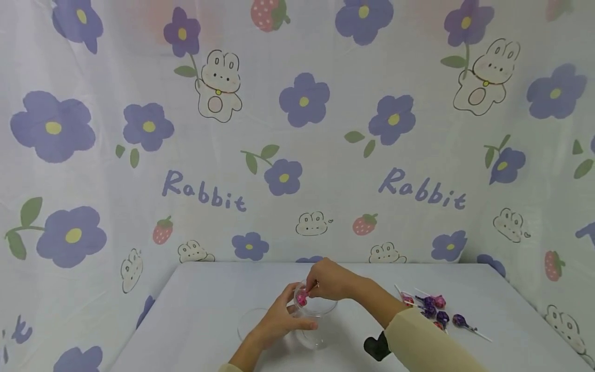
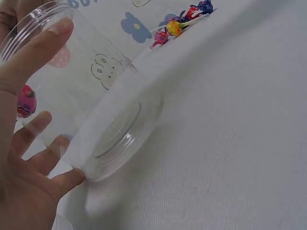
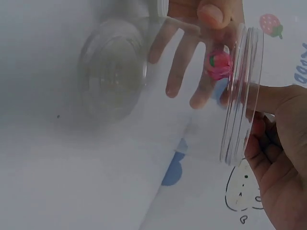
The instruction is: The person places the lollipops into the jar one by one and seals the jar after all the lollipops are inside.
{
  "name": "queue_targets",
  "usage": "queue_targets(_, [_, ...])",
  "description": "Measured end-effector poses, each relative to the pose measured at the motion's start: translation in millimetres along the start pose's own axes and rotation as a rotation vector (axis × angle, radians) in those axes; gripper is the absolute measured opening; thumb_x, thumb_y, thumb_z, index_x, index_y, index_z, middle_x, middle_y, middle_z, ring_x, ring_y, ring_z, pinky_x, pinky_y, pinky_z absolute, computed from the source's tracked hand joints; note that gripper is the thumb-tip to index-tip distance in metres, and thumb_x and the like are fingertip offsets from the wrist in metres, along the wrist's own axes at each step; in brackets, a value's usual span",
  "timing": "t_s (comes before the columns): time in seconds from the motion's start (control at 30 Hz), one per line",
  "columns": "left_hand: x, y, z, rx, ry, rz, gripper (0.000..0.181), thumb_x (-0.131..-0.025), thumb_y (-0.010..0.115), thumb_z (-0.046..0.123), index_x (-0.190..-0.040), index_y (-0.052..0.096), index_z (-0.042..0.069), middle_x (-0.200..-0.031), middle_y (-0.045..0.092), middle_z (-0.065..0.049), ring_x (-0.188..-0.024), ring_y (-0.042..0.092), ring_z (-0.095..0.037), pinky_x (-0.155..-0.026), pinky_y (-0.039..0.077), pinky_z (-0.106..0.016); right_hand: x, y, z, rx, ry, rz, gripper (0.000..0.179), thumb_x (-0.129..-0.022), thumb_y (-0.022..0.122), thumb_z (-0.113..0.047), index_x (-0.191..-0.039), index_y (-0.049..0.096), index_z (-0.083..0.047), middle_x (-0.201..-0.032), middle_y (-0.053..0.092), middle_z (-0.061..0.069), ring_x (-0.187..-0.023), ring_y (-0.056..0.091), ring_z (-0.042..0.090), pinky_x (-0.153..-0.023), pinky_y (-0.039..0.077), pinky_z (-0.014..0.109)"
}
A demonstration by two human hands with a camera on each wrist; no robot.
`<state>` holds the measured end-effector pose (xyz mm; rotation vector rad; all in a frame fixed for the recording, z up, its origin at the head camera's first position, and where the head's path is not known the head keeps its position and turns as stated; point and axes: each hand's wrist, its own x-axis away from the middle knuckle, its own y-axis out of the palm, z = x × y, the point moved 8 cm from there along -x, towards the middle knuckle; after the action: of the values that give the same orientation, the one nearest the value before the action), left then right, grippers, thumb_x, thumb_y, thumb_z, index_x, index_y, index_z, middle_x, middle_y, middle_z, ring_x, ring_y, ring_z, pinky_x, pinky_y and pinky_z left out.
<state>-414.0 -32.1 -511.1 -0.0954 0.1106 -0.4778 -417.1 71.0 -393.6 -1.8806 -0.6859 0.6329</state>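
A clear plastic jar [image 1: 321,330] stands upright on the white table with its mouth up. My left hand [image 1: 281,321] grips it from the left, thumb on the near side and fingers spread along the wall. From above, my right hand [image 1: 333,280] reaches to the rim and pinches a lollipop with a pink wrapper [image 1: 301,298]. Through the clear wall in the right wrist view, the lollipop's wrapped head [image 3: 219,65] shows just inside the mouth. My right fingers partly hide its stick.
Several lollipops in purple, pink and red wrappers [image 1: 429,311] lie loosely heaped to the right. A clear round lid [image 1: 239,326] lies left of the jar, partly behind my left hand. A black heart shape [image 1: 377,347] shows near my right sleeve. A patterned curtain [image 1: 297,150] hangs behind the table.
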Motion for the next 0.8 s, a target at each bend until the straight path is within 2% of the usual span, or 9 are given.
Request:
queue_targets(0.23, [0.5,-0.3,-0.4,0.065,0.007,-0.016,0.087,-0.08,0.092,0.015,-0.151,0.042,0.022,-0.163,0.032,-0.013,-0.133,0.053,-0.038,-0.103,0.05,-0.045,-8.9,15.8,-12.1,0.018,-0.031,-0.043,0.007,-0.087,0.082,-0.002,-0.089,0.083,-0.009,-0.083,0.074,-0.006,-0.075,0.065,0.003,-0.07,0.056,0.018])
queue_targets(0.37, [1.3,0.2,-0.3,0.065,0.008,-0.015,0.085,-0.082,0.09,0.014,-0.152,0.042,0.022,-0.162,0.032,-0.013,-0.127,0.057,-0.032,-0.1,0.051,-0.044,-10.2,18.3,-12.8,0.013,-0.034,-0.035,0.008,-0.087,0.082,-0.002,-0.088,0.082,-0.01,-0.083,0.073,-0.006,-0.073,0.063,0.001,-0.07,0.055,0.017])
queue_targets(0.5, [1.6,0.7,0.2,0.047,0.005,-0.011,0.086,-0.083,0.089,0.014,-0.153,0.041,0.023,-0.165,0.027,-0.016,-0.133,0.051,-0.041,-0.105,0.048,-0.051,-8.6,17.2,-11.5,-0.012,-0.053,-0.014,0.009,-0.087,0.083,-0.001,-0.091,0.081,-0.009,-0.082,0.073,-0.004,-0.07,0.06,0.001,-0.067,0.054,0.017])
queue_targets(0.63, [2.1,0.2,0.8,0.037,0.012,-0.008,0.086,-0.083,0.089,0.014,-0.154,0.041,0.023,-0.166,0.023,-0.019,-0.141,0.036,-0.054,-0.11,0.041,-0.06,-6.3,13.9,-14.1,-0.047,-0.089,0.001,0.009,-0.086,0.083,0.0,-0.092,0.081,-0.006,-0.081,0.072,-0.002,-0.068,0.057,0.003,-0.066,0.053,0.018])
queue_targets(0.8, [2.7,0.2,0.8,0.038,0.012,-0.007,0.085,-0.082,0.089,0.013,-0.152,0.042,0.023,-0.166,0.025,-0.018,-0.141,0.034,-0.056,-0.11,0.039,-0.062,-1.7,9.4,-11.2,-0.081,-0.077,0.006,0.01,-0.087,0.082,-0.001,-0.092,0.08,-0.009,-0.079,0.07,-0.006,-0.069,0.056,0.003,-0.066,0.053,0.019])
